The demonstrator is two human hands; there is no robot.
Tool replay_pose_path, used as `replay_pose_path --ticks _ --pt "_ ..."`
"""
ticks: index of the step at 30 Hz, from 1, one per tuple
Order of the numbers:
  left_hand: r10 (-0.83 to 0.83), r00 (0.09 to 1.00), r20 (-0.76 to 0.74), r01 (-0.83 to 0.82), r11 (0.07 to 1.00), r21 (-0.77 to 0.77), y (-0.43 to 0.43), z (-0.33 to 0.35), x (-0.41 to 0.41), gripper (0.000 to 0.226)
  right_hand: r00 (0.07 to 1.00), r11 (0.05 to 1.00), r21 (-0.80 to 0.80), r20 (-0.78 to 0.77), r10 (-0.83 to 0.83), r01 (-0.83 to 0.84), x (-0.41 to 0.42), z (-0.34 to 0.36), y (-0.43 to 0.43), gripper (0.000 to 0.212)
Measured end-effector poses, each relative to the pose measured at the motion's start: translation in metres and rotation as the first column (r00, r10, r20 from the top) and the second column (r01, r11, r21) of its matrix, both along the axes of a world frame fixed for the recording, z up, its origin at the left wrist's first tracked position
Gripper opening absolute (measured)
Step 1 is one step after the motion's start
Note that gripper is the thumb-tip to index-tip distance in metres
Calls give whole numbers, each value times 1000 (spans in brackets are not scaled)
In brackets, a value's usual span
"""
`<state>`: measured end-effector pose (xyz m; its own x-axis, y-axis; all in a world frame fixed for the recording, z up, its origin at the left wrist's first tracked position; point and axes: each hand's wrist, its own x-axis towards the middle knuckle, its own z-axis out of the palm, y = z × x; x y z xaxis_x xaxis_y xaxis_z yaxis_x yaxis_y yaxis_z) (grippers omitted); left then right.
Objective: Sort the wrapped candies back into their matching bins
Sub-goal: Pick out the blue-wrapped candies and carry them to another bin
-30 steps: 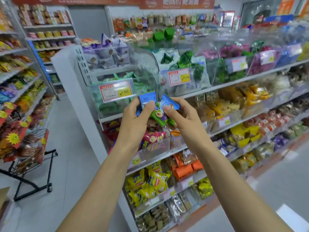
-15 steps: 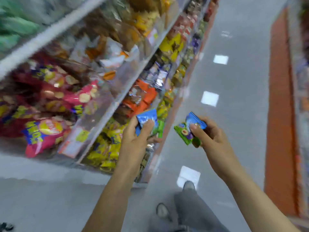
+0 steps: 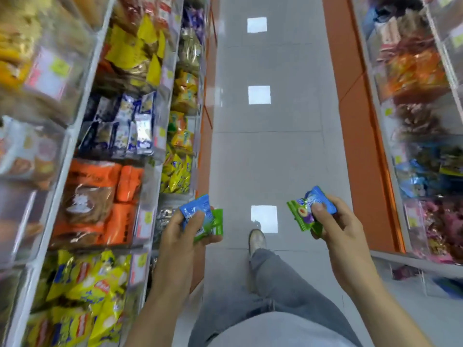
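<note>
Standing in the aisle, looking down. Gripping blue and green wrapped candies (image 3: pixel 201 216) in the left hand (image 3: pixel 183 236), with fingers curled round them and thumb on top. Pinching a second stack of candies (image 3: pixel 309 209) in the right hand (image 3: pixel 338 229), thumb pressing it down. Holding both bundles over the floor (image 3: pixel 265 156), not above any bin (image 3: pixel 146 216). Probably easy to drop one here: smooth wrappers, several in one grip. Also easy to confuse the two colours and fill a wrong bin.

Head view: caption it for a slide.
Left hand and right hand each grip blue and green candies over the aisle floor.
</note>
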<state>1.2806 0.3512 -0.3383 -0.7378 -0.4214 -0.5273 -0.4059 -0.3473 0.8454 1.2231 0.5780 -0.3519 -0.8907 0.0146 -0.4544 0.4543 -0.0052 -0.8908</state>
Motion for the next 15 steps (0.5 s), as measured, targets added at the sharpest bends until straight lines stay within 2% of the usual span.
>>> replay_pose_path --ticks 3,6,9,10,15 --pt "8 997 81 -8 1000 -3 -8 -5 -47 21 1000 999 -22 2 28 -28 -61 5 -10 19" --pt "52 996 73 -53 998 17 -23 -6 -95 21 997 997 -23 -29 66 -67 -123 13 -26 28" --pt "56 997 49 -55 998 -8 -41 -6 -152 65 996 997 -34 -45 72 -74 -185 20 -46 35" --pt "63 997 49 -63 998 -9 -47 -8 -172 69 996 997 -38 -48 71 -73 -206 21 -53 34" --pt "25 1000 10 -25 996 81 -76 -22 -289 22 997 998 -27 -60 53 -55 -299 20 -85 27"
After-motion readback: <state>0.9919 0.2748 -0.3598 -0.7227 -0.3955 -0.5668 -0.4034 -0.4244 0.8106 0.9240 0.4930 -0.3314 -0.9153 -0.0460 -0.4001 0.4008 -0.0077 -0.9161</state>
